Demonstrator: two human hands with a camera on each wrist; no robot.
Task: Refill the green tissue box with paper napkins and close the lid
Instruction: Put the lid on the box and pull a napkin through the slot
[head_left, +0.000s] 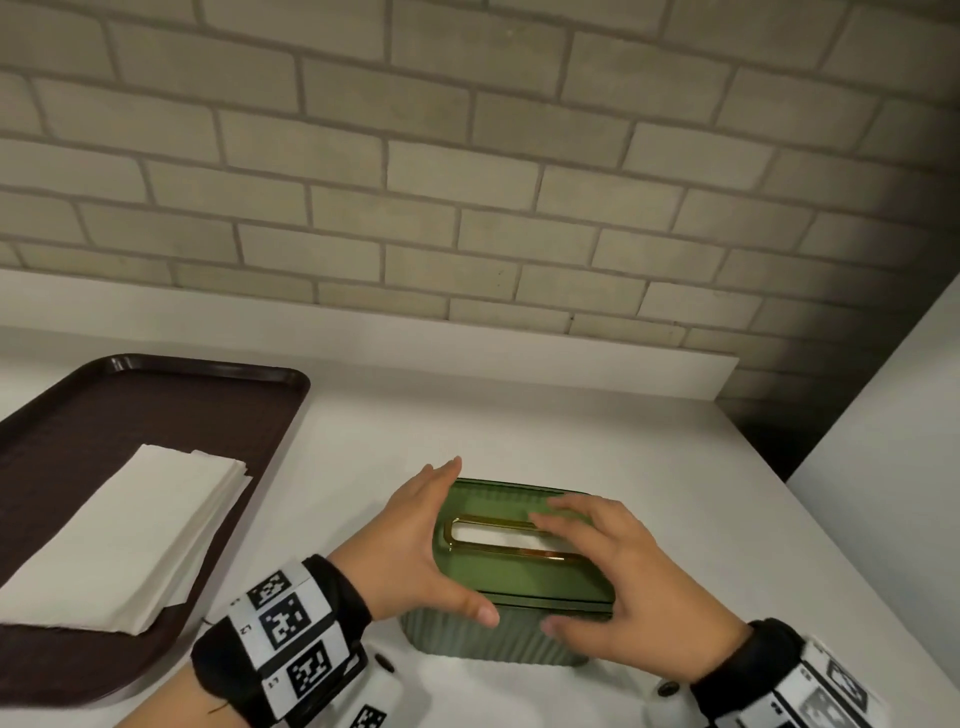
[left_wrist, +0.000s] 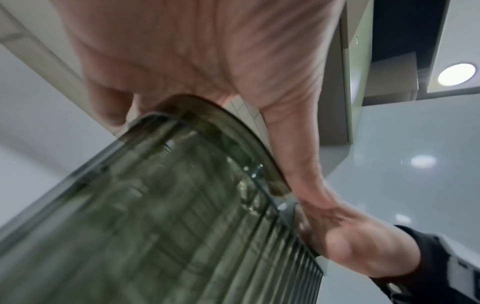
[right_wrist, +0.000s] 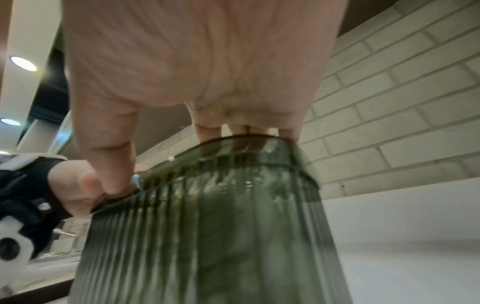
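The ribbed translucent green plastic tissue box (head_left: 493, 639) sits between both hands, its smooth green lid (head_left: 519, 577) on. The left hand (head_left: 415, 540) and right hand (head_left: 608, 566) press the lid with fingers extended (gripping nothing). Uneven pressure may leave one lid edge unseated.

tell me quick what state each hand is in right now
left hand: open, straight fingers cupping the left end of the lid on the green tissue box.
right hand: open, fingers pressing flat on the lid.
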